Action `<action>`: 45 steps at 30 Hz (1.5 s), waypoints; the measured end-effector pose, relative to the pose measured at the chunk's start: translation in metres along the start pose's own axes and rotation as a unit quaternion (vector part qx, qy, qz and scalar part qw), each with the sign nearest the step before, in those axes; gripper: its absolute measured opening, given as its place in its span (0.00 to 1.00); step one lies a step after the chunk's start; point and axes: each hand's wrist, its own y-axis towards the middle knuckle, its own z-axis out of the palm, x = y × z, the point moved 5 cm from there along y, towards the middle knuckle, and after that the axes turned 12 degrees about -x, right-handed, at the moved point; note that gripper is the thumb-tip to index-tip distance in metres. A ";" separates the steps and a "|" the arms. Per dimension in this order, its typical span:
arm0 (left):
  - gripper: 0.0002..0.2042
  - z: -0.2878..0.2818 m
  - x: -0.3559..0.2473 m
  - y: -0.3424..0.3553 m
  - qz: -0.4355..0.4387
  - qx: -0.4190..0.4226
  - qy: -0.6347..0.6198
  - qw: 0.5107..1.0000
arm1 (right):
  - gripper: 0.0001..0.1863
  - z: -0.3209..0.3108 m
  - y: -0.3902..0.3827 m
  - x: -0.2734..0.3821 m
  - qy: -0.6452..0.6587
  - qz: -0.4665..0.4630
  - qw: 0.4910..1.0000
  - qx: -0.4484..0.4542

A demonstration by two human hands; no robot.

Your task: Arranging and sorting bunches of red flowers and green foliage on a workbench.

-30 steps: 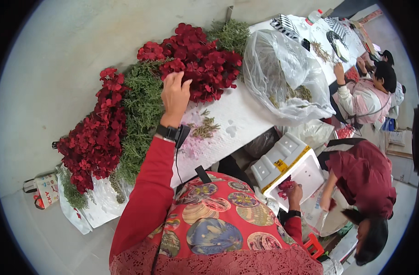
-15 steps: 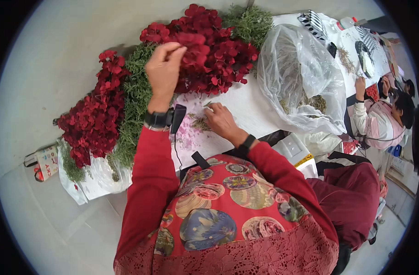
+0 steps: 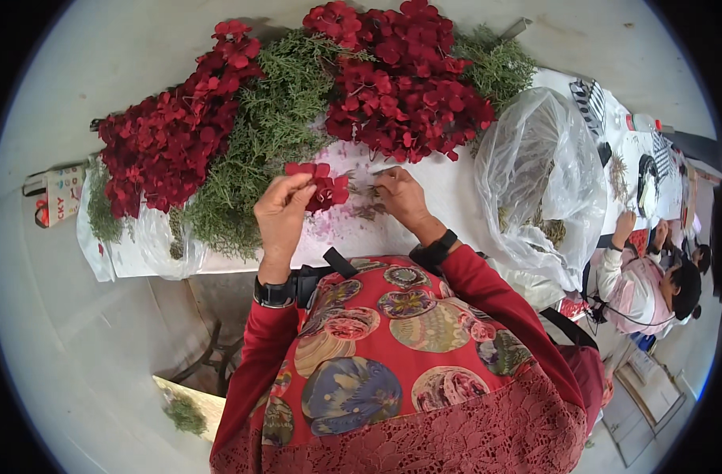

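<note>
My left hand (image 3: 280, 217) is closed in a pinch on a small red flower sprig (image 3: 327, 189), its flat petals spreading to the right of my fingertips. Over the white table, a little to the right, my right hand (image 3: 406, 199) has its thumb and fingers pressed together. Whatever is between them is too small to make out. Thin dried bits (image 3: 369, 212) lie beside those fingertips on a pink-stained patch. Beyond my hands rises a large heap of dark red flowers (image 3: 412, 95), with green feathery foliage (image 3: 278, 118) to its left.
A second red flower heap (image 3: 167, 130) sits at the left end of the white table (image 3: 448, 186). To the right stands a clear plastic bag (image 3: 534, 158) holding dried plant matter. Another person (image 3: 645, 284) works farther right. A printed bag (image 3: 61, 196) is at far left.
My left hand has come back from the large flower heap toward me, bringing the red flower sprig. My right hand's fingers have drawn together. The whole view has shifted.
</note>
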 end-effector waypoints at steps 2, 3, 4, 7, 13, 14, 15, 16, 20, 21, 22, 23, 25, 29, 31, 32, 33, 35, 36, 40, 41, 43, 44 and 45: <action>0.07 0.001 0.010 -0.010 0.009 -0.002 0.018 1.000 | 0.07 -0.011 -0.001 -0.007 0.019 0.060 0.998 -0.031; 0.07 0.001 0.013 -0.014 0.008 0.000 0.027 1.000 | 0.07 -0.016 -0.001 -0.006 0.028 0.039 0.998 -0.039; 0.07 0.001 0.014 -0.016 0.013 -0.005 0.028 1.000 | 0.07 -0.021 -0.002 -0.007 0.058 0.044 0.996 -0.059; 0.07 0.009 0.016 -0.020 0.014 0.026 0.037 0.999 | 0.07 -0.035 -0.004 -0.013 0.110 0.055 0.987 -0.105; 0.06 0.026 0.014 -0.026 0.074 0.079 0.111 0.988 | 0.07 -0.016 -0.018 -0.034 0.287 0.296 0.911 -0.004; 0.07 0.028 0.013 -0.028 0.080 0.102 0.123 0.984 | 0.08 -0.014 -0.020 -0.034 0.325 0.317 0.891 0.000; 0.08 0.029 0.013 -0.028 0.087 0.125 0.134 0.979 | 0.08 -0.014 -0.020 -0.033 0.316 0.319 0.894 0.000; 0.08 0.029 0.012 -0.028 0.093 0.126 0.131 0.979 | 0.07 -0.020 -0.016 -0.029 0.205 0.248 0.946 -0.029; 0.07 0.023 0.013 -0.032 0.090 0.145 0.147 0.974 | 0.06 -0.033 -0.017 -0.029 0.086 0.194 0.975 -0.071; 0.07 0.021 0.013 -0.032 0.094 0.139 0.138 0.976 | 0.05 -0.030 -0.022 -0.039 0.205 0.284 0.935 -0.054; 0.07 0.021 0.014 -0.032 0.100 0.135 0.127 0.978 | 0.04 -0.028 -0.026 -0.044 0.333 0.339 0.879 -0.043; 0.07 0.021 0.014 -0.032 0.106 0.130 0.115 0.979 | 0.04 -0.027 -0.032 -0.048 0.315 0.367 0.874 -0.042; 0.07 0.020 0.016 -0.035 0.109 0.125 0.098 0.981 | 0.04 -0.028 -0.032 -0.038 0.112 0.193 0.974 -0.042; 0.06 0.009 0.018 -0.035 0.108 0.102 0.070 0.986 | 0.04 -0.032 -0.031 -0.025 -0.001 0.104 0.989 -0.101; 0.06 0.003 0.019 -0.035 0.105 0.108 0.067 0.986 | 0.04 -0.033 -0.027 -0.013 -0.003 0.108 0.986 -0.131; 0.06 -0.001 0.019 -0.036 0.107 0.105 0.070 0.986 | 0.04 -0.029 -0.020 -0.003 -0.005 0.075 0.988 -0.133; 0.06 -0.005 0.018 -0.036 0.118 0.100 0.079 0.985 | 0.05 -0.023 -0.011 0.008 -0.005 0.042 0.990 -0.134; 0.06 -0.012 0.016 -0.037 0.133 0.092 0.101 0.982 | 0.05 -0.005 0.003 0.027 -0.002 0.006 0.991 -0.132; 0.06 -0.017 0.014 -0.037 0.138 0.084 0.101 0.982 | 0.06 0.009 0.010 0.039 -0.032 -0.054 0.992 -0.110; 0.06 -0.034 0.007 -0.042 0.131 0.072 0.114 0.982 | 0.09 0.051 0.028 0.054 -0.151 -0.159 0.976 -0.014; 0.06 -0.039 0.005 -0.043 0.136 0.064 0.116 0.982 | 0.11 0.061 0.030 0.054 -0.212 -0.164 0.962 0.044; 0.06 -0.050 -0.002 -0.044 0.147 0.047 0.122 0.980 | 0.11 0.057 0.031 0.057 -0.143 -0.144 0.979 0.038; 0.06 -0.054 -0.005 -0.044 0.146 0.041 0.123 0.981 | 0.11 0.050 0.032 0.056 -0.092 -0.102 0.989 0.053; 0.06 -0.059 -0.008 -0.044 0.123 0.035 0.100 0.987 | 0.11 0.044 0.033 0.055 -0.056 -0.035 0.994 0.084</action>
